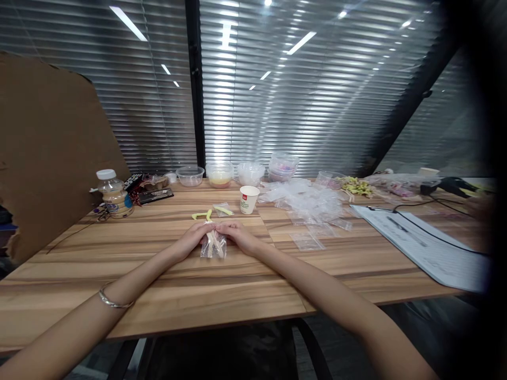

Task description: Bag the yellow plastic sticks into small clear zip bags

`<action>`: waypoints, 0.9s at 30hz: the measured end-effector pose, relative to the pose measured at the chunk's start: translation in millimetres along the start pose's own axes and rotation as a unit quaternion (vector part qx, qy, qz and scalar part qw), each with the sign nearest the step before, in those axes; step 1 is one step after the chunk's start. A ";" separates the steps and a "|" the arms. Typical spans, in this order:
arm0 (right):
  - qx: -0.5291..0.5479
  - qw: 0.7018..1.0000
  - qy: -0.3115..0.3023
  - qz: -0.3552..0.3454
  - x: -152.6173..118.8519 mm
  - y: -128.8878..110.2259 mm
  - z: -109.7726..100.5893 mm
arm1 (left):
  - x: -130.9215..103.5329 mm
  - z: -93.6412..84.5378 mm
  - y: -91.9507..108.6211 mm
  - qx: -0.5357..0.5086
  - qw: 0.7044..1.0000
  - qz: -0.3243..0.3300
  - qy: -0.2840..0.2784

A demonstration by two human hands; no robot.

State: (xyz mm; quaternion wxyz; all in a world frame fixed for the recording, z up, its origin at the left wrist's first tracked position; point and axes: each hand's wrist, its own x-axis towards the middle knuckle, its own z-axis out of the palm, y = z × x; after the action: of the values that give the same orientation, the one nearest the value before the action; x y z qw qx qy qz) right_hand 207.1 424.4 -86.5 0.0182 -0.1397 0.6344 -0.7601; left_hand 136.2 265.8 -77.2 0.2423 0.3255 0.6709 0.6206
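Observation:
A small clear plastic bag (214, 246) with pale strips inside hangs between my two hands, just above the wooden table. My left hand (197, 236) pinches its top edge from the left. From the right, my right hand (234, 233) holds the same edge, fingers closed. Just beyond my fingers lie yellow-green strips (200, 215). Behind my right hand is another small bag (223, 209) with a yellow-green strip in it. A white paper cup (249, 200) stands upright beyond my right hand.
Flat clear bags (312, 203) are heaped right of the cup. Plastic bowls (219, 174) line the back. A bottle (114, 194) stands at left near cardboard (51, 142). A clipboard (420, 245) with a cable across it lies right, near yellow pieces (356, 186).

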 end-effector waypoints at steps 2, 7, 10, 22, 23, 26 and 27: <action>-0.006 1.000 -0.005 0.001 1.1 3.6 -2.6 | -0.5 0.1 1.8 0.009 1.000 0.001 0.002; -0.020 1.000 -0.008 0.007 2.6 9.6 -7.0 | -0.3 -0.2 3.8 0.025 1.000 0.009 0.002; -0.022 1.000 -0.001 0.007 2.7 8.6 -6.2 | -0.4 -0.6 3.2 0.027 1.000 0.009 0.000; -0.008 0.999 0.016 -0.028 3.2 3.2 -0.4 | -1.8 0.9 3.6 0.039 0.999 0.021 0.007; -0.006 0.999 0.014 -0.029 3.4 3.6 -0.6 | -1.9 1.0 3.8 0.041 0.999 0.026 0.001; -0.015 0.999 0.017 -0.026 3.7 3.7 -0.3 | -2.1 1.1 2.9 0.035 0.999 0.024 0.000; -0.020 0.999 0.021 -0.025 3.7 3.3 0.1 | -2.0 1.0 1.8 0.027 0.999 0.018 0.005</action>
State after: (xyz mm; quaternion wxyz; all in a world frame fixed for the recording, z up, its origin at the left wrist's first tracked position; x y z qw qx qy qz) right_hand 203.1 422.9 -88.9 -0.0171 -0.1404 0.6462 -0.7499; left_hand 138.5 265.1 -75.7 0.2195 0.3407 0.6826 0.6081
